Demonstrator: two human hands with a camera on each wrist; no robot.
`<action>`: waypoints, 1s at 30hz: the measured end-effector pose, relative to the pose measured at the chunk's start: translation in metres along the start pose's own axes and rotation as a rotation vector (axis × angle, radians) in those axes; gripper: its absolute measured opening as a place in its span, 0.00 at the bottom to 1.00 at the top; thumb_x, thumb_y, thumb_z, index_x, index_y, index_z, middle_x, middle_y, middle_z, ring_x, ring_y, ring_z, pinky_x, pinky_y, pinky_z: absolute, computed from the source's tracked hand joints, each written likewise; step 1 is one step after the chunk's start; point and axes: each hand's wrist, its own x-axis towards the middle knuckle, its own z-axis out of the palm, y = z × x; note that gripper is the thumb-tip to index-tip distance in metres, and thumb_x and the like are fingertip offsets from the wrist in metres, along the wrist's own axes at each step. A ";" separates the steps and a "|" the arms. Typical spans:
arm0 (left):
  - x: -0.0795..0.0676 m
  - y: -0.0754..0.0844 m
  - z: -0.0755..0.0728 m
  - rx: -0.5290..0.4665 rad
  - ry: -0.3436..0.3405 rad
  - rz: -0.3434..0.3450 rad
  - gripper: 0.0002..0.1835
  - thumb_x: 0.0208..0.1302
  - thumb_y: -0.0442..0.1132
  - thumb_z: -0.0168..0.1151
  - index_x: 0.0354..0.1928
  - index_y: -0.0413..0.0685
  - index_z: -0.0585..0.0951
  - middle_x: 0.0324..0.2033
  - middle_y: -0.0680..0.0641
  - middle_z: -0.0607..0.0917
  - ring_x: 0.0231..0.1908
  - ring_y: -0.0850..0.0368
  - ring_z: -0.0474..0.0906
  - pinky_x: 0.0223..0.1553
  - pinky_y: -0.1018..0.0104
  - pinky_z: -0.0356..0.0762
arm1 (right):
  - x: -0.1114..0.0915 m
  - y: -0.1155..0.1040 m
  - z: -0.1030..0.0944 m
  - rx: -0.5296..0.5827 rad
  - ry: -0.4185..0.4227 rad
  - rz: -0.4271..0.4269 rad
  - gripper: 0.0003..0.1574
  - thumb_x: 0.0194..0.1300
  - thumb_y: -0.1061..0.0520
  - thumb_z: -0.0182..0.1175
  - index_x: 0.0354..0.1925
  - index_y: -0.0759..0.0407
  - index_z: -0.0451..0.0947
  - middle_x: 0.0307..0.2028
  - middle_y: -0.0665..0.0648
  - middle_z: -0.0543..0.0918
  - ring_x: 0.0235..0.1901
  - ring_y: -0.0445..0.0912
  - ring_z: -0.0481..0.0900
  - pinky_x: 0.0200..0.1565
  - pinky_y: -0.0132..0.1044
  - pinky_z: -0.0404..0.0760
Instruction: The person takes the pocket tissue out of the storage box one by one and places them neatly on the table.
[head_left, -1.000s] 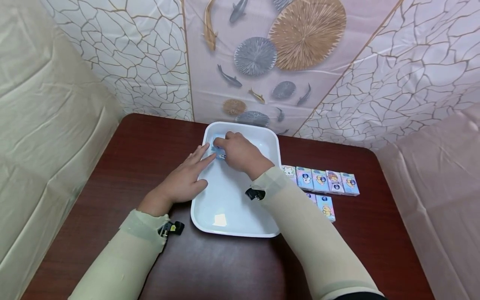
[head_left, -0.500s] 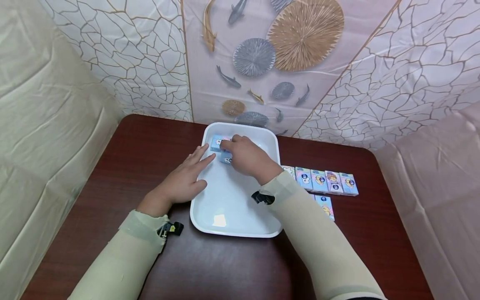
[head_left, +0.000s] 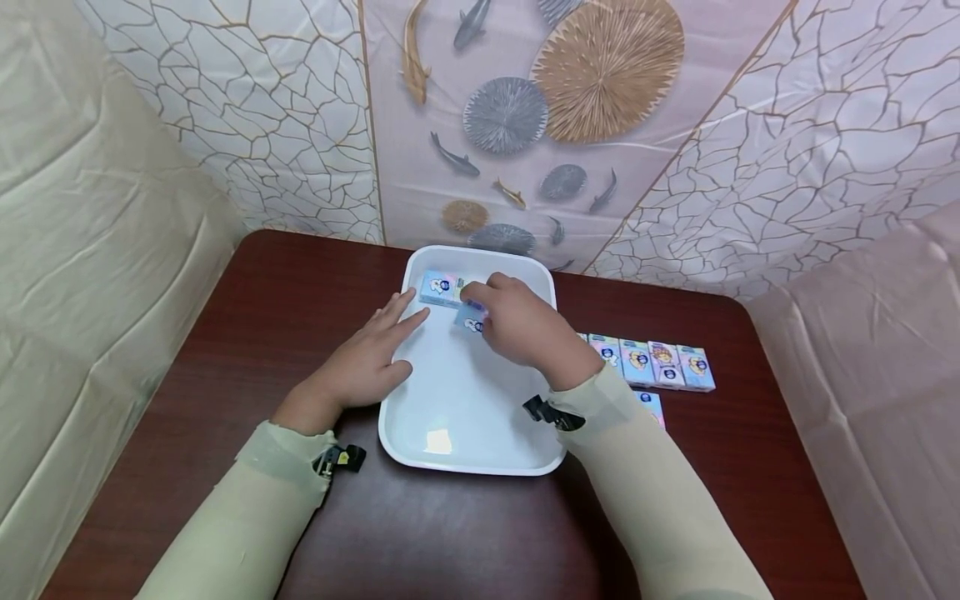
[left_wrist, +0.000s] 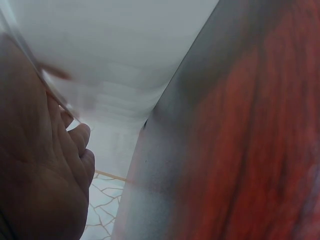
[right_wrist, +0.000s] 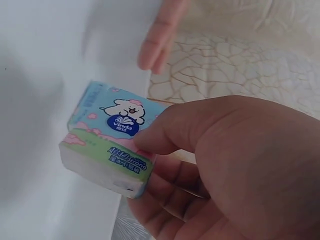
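Observation:
My right hand (head_left: pixel 525 329) pinches a small blue tissue pack (head_left: pixel 471 318) over the white tray (head_left: pixel 465 433). In the right wrist view the thumb presses the printed face of this tissue pack (right_wrist: pixel 122 112), beside a dog picture, with curled fingers at its other side. Another blue tissue pack (head_left: pixel 437 286) lies at the tray's back left. My left hand (head_left: pixel 360 362), fingers spread, rests at the tray's left rim, its fingertips reaching over the edge. In the left wrist view the left hand (left_wrist: pixel 45 160) is partly cut off by the frame.
Right of the tray, a row of several tissue packs (head_left: pixel 651 364) lies on the dark red-brown table (head_left: pixel 247 317). Another pack (head_left: pixel 651 407) is partly hidden by the right sleeve (head_left: pixel 652 492). Patterned cloth (head_left: pixel 285 108) hangs behind the table.
My right hand has moved to the right inside the tray with the pinched tissue pack. The back-left pack, covered by it earlier, now shows. The left hand has stayed in place.

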 end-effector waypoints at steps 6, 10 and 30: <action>0.000 0.001 0.000 -0.007 0.003 0.001 0.44 0.76 0.42 0.55 0.92 0.62 0.58 0.93 0.57 0.38 0.93 0.44 0.34 0.90 0.34 0.45 | -0.021 0.004 -0.008 0.029 0.025 0.030 0.31 0.75 0.62 0.65 0.73 0.48 0.82 0.55 0.59 0.85 0.47 0.50 0.84 0.48 0.43 0.91; 0.000 0.002 0.000 -0.008 0.005 0.000 0.44 0.76 0.42 0.55 0.92 0.63 0.58 0.93 0.58 0.38 0.93 0.45 0.34 0.91 0.35 0.45 | -0.034 0.009 -0.014 0.048 0.049 0.039 0.30 0.75 0.62 0.66 0.72 0.48 0.82 0.54 0.59 0.84 0.46 0.51 0.83 0.46 0.43 0.90; -0.001 0.003 -0.001 -0.023 -0.006 -0.003 0.44 0.77 0.42 0.54 0.92 0.65 0.56 0.93 0.59 0.36 0.93 0.46 0.33 0.90 0.34 0.44 | -0.103 0.073 -0.043 0.286 0.216 0.160 0.23 0.76 0.62 0.67 0.66 0.52 0.83 0.51 0.57 0.86 0.48 0.52 0.84 0.51 0.52 0.89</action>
